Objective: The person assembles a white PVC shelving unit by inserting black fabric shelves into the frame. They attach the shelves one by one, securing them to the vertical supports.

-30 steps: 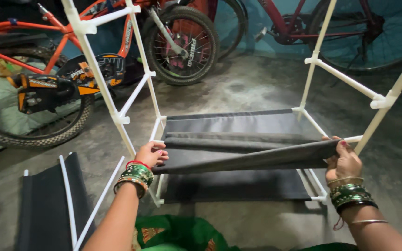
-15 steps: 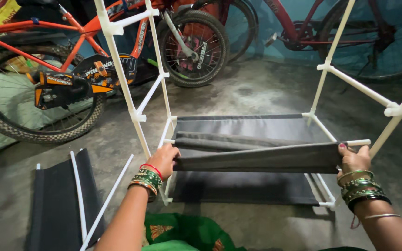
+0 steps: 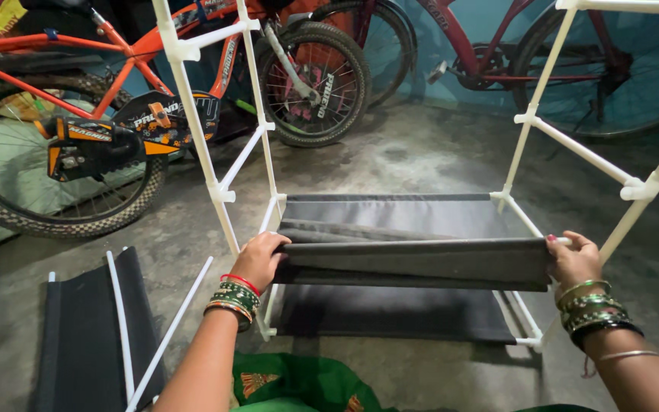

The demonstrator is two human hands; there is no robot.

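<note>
Two hands gripping one dark grey fabric shelf panel (image 3: 421, 261), left hand (image 3: 259, 259) and right hand (image 3: 571, 259) clenching its ends, panel hanging flat inside white plastic tube rack frame (image 3: 219, 191), above one fitted panel (image 3: 394, 311), another lying on concrete floor (image 3: 421, 152), three bicycles standing behind.

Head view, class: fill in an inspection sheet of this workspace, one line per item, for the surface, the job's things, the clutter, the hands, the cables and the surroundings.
Surface: bare grey concrete floor, stained in patches.
Job's things: a dark fabric shelf panel held level inside a white tube rack frame; another dark shelf lies at the frame's base.
Clutter: a spare fabric panel with white rods lies on the floor at left.
Hands: left hand grips the panel's left end; right hand grips its right end; both wrists wear bangles.
Cables: nothing seen.
Surroundings: an orange bicycle and a red bicycle stand by a blue wall.
</note>
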